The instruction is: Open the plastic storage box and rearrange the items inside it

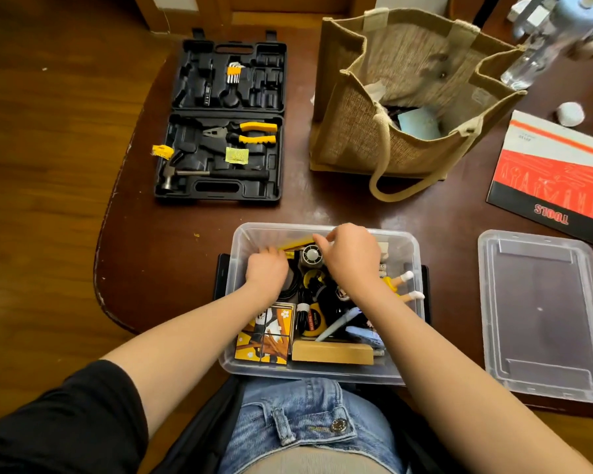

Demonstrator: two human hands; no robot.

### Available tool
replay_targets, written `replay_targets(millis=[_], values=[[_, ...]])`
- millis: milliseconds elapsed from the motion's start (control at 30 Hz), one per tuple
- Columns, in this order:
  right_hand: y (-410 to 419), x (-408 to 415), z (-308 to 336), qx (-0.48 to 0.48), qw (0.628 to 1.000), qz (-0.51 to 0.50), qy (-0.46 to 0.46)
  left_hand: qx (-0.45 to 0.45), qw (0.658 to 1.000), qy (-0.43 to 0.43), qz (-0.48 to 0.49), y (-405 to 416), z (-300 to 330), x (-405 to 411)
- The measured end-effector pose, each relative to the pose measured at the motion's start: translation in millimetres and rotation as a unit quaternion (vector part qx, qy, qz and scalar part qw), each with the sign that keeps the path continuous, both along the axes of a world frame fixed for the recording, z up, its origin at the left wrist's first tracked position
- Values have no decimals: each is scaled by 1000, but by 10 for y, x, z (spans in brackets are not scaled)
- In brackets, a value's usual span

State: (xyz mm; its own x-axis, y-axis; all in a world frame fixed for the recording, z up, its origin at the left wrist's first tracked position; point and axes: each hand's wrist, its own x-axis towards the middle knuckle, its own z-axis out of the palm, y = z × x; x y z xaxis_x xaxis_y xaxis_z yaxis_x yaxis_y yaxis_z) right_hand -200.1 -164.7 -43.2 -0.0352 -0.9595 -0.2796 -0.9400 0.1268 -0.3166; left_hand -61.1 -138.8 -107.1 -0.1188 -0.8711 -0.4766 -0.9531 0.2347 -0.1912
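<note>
The clear plastic storage box [412, 265] stands open at the table's near edge, in front of me. Its lid [541, 313] lies flat to the right. Inside are a picture-block puzzle [266, 333], a wooden block [332, 352], a yellow tape measure [314, 321], a small round fan [311, 255], black cables and other small items. Both hands are inside the far half of the box. My left hand [267, 270] is curled on a yellow item at the far left. My right hand [351, 254] pinches something just beyond the fan; what it pinches is hidden.
An open black tool case [225, 121] with pliers, hammer and hex keys lies at the far left. A jute tote bag [404, 97] stands behind the box. A red tools booklet [555, 172] and a clear bottle [541, 53] sit at the far right.
</note>
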Motion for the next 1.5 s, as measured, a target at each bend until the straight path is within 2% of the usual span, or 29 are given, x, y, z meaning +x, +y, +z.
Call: replay_targets(millis=[167,400,633,900,1100,1200,1333,1400,1500], values=[[34,173,-122,35,999,2,8,15,999,-12,-51,-89,17,81],[53,248,-186,31,994,89,54,15,998,1,-60,-117,16,97],[104,224,-154,54,967,205,139,9,999,25,-24,-111,-29,95],[69,203,-53,100,949,244,172,27,997,73,2,-75,111,102],[31,63,180,51,953,246,167,57,993,96,34,-42,385,69],[68,-168,301,29,971,212,104,27,991,130,31,-47,552,132],[157,-513,507,107,983,119,-88,-3,968,241,77,-36,770,206],[222,-661,574,152,971,79,-168,-1,937,317,148,-34,850,257],[319,-866,620,207,958,46,-195,9,874,424,235,-2,940,265]])
